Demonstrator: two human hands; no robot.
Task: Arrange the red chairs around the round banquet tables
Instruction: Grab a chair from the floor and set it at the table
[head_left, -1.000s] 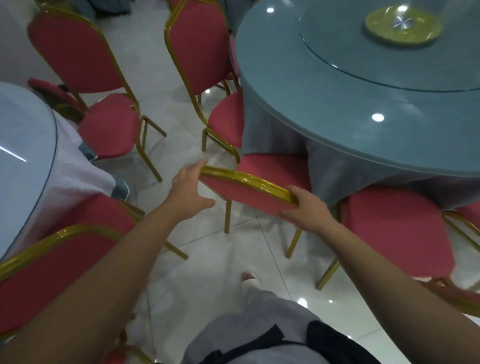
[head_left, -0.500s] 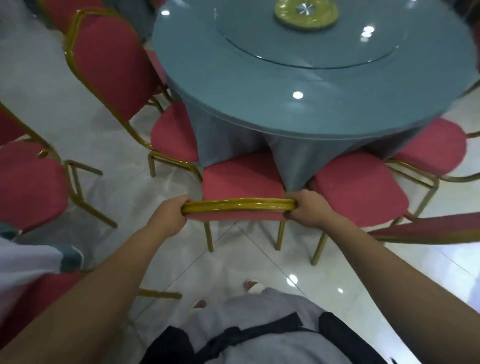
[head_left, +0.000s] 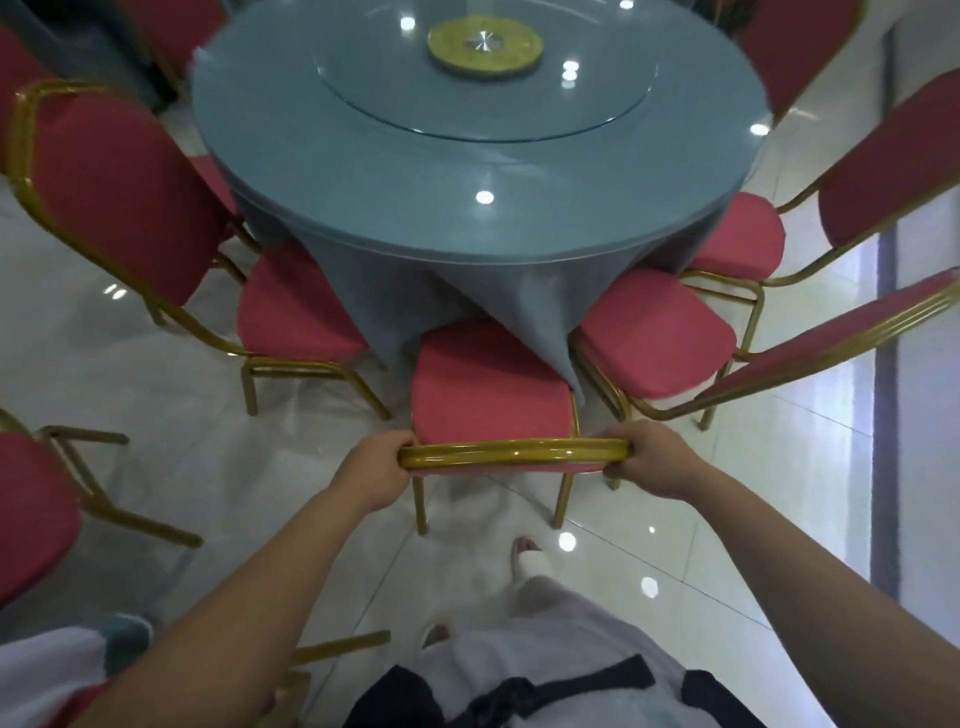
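The left hand (head_left: 382, 467) and right hand (head_left: 652, 457) clamp the rail (head_left: 514, 448) at its ends — probably to steer squarely. Ahead of the grip stands the table (head_left: 467, 171); just beyond the grip, the chair (head_left: 488, 384) has its seat front under the cloth (head_left: 467, 296).

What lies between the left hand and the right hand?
In the head view, the gold top rail of the red chair spans the whole stretch; the left hand grips one end and the right hand the other.

Dim, ceiling-light glare, soft, edges warped
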